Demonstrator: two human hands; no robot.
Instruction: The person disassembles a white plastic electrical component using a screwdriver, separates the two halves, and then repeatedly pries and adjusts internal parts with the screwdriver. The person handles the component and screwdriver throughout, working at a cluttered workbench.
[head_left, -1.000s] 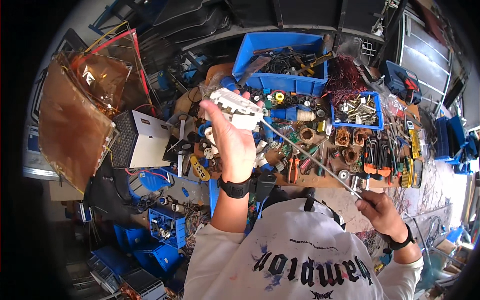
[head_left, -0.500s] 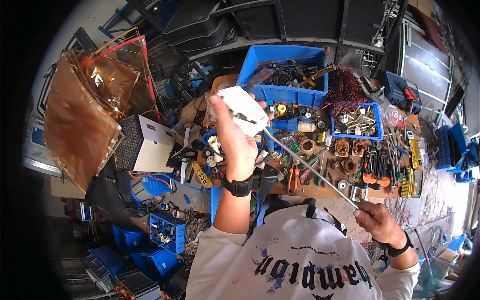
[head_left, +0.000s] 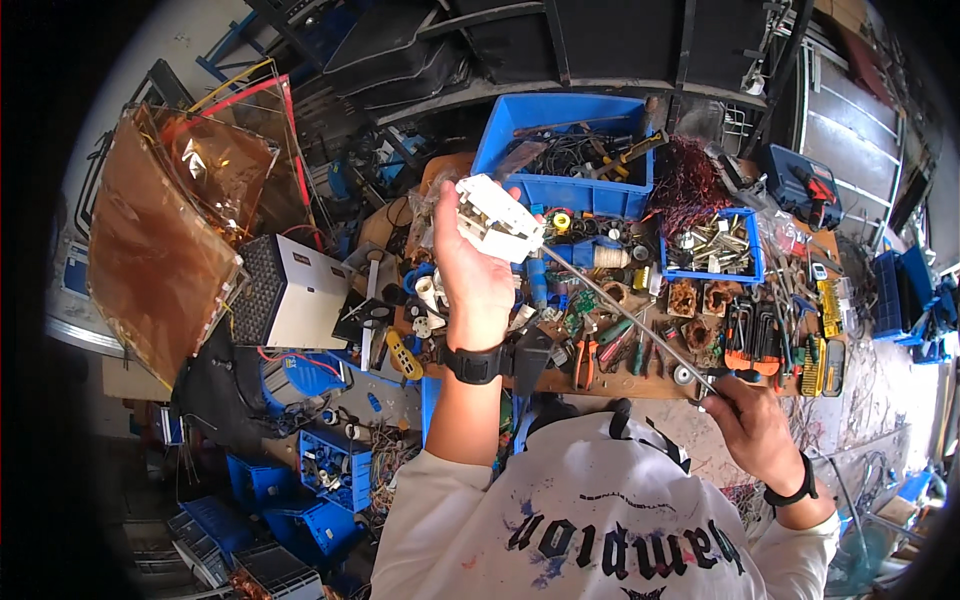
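Observation:
Held up over the bench, a white plastic housing (head_left: 492, 240) with a hollowed, compartmented side rests in my left hand (head_left: 474, 290). The fingers of that hand curl round its far side and the thumb lies along its left edge. From the housing's right corner a long thin metal rod (head_left: 632, 314) slants down to my right hand (head_left: 752, 428), which pinches its near end. Whether the rod enters the housing or only touches it, I cannot tell. Below the rod, orange-handled pliers (head_left: 586, 362) lie on the wooden bench.
A blue crate (head_left: 600, 192) of cables and tools stands behind my left hand. Right of it, a small blue bin (head_left: 712, 276) holds metal fittings. Hex keys (head_left: 765, 335) and hand tools line the bench's right side. A white box (head_left: 308, 292) and brown sheets (head_left: 150, 240) are at left.
The white housing has turned in my left hand, and more of its hollow side shows. My right hand has shifted slightly up and changed its hold at the rod's end.

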